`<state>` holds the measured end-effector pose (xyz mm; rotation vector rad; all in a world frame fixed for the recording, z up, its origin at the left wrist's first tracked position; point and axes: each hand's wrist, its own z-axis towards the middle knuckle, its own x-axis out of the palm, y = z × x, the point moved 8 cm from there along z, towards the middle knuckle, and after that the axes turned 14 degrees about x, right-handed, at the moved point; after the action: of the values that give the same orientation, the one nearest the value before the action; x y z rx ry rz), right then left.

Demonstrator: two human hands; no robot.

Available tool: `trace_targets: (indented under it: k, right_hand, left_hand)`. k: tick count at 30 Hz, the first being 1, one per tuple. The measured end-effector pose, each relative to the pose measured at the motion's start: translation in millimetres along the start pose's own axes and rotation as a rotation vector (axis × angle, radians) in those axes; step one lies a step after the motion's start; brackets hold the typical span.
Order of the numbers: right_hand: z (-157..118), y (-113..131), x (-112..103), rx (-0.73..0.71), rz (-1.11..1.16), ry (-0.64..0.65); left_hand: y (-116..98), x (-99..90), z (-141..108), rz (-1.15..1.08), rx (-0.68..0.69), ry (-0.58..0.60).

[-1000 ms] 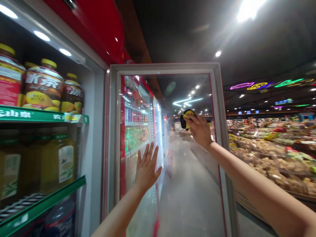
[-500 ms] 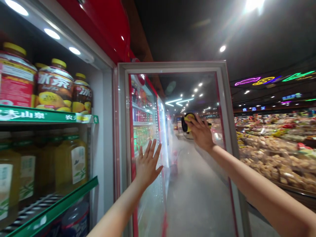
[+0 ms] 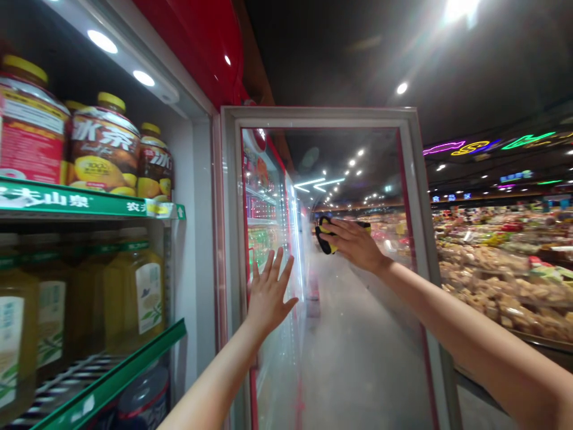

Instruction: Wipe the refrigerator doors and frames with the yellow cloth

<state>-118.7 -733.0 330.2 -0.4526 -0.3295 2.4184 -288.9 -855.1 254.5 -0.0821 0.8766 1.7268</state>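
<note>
The person's right hand (image 3: 356,242) is curled around a yellow-and-black pad (image 3: 324,235), fingers closed over its top and a dark strip showing past the knuckles. The pad is rounded and chunky, with a bright yellow face and a black rim, and it sits high on the pane of a glass door (image 3: 322,116), near the door's right side. The left hand (image 3: 268,292) is open and empty, its fingers spread and raised at the pane lower down; whether the palm touches the glass cannot be told.

The door stands swung open, with a pale grey frame and a thin red inner edge. Its glass mirrors lit drinks coolers. To the left, inside the cooler, jars of iced tea with yellow lids (image 3: 104,149) stand on a shelf with a green edge strip (image 3: 89,203). Bottles of yellow drink (image 3: 134,292) fill the shelf below, and a red panel (image 3: 188,42) curves overhead. To the right, a long display of packed tan food (image 3: 505,286) runs beneath neon signs (image 3: 528,141), beside a pale grey aisle floor (image 3: 353,358).
</note>
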Motion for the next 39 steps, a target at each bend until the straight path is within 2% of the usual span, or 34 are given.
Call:
trace_targets:
  k: [3, 4, 6, 8, 11, 13, 14, 16, 19, 21, 22, 24, 26, 27, 29, 31, 33, 35, 37, 39]
  right_hand:
    - [39, -28, -10, 0.222, 0.017, -0.133]
    - [54, -29, -12, 0.293, 0.023, -0.180]
    - [78, -13, -9, 0.361, 0.032, -0.235]
    - [83, 19, -1, 0.304, 0.036, -0.219]
    - [54, 60, 9, 0.072, 0.047, -0.112]
    - [29, 65, 10, -0.059, 0.051, -0.045]
    - [22, 59, 7, -0.072, 0.051, -0.031]
    - [29, 38, 0, 0.025, 0.043, -0.061]
    - [68, 17, -8, 0.287, 0.031, -0.168]
    - [92, 29, -6, 0.358, 0.034, -0.200]
    - [99, 42, -3, 0.339, 0.039, -0.194]
    - [98, 76, 5, 0.208, 0.051, -0.153]
    - [79, 105, 10, 0.009, 0.059, -0.080]
    - [67, 114, 11, -0.083, 0.059, -0.041]
    - [51, 117, 9, -0.199, 0.051, 0.018]
    - [57, 103, 3, -0.173, 0.037, 0.023]
    - [84, 86, -3, -0.016, 0.026, -0.030]
    - [114, 81, -6, 0.153, 0.026, -0.100]
    - [129, 97, -1, 0.213, 0.032, -0.127]
    - [123, 128, 11, 0.126, 0.036, -0.079]
  left_hand:
    - [2, 0.1, -3, -0.015, 0.012, -0.007]
    - [2, -0.2, -4, -0.013, 0.011, -0.014]
    - [3, -0.6, -4, -0.008, 0.008, -0.027]
    - [2, -0.8, -6, -0.008, 0.007, -0.036]
    - [1, 0.2, -13, -0.021, 0.007, -0.035]
    - [0, 2.5, -22, -0.033, 0.010, -0.021]
    - [0, 4.0, -27, -0.037, 0.015, -0.011]
    - [-2, 6.7, -38, -0.042, 0.028, 0.008]
    - [-8, 8.7, -48, -0.042, 0.027, 0.012]
    - [-16, 9.5, -50, -0.049, 0.035, 0.003]
    - [-22, 10.1, -49, -0.058, 0.047, -0.002]
    - [-33, 12.1, -46, -0.078, 0.076, -0.010]
    - [-41, 14.8, -45, -0.092, 0.077, -0.011]
    - [-42, 16.4, -45, -0.097, 0.068, -0.008]
    - [-43, 19.3, -46, -0.106, 0.053, 0.000]
    - [-42, 21.1, -48, -0.118, 0.049, 0.001]
    - [-41, 21.3, -50, -0.130, 0.047, -0.001]
    - [-40, 21.0, -51, -0.139, 0.043, 0.002]
    - [-40, 20.5, -51, -0.145, 0.038, 0.013]
    - [-40, 20.0, -51, -0.152, 0.032, 0.023]
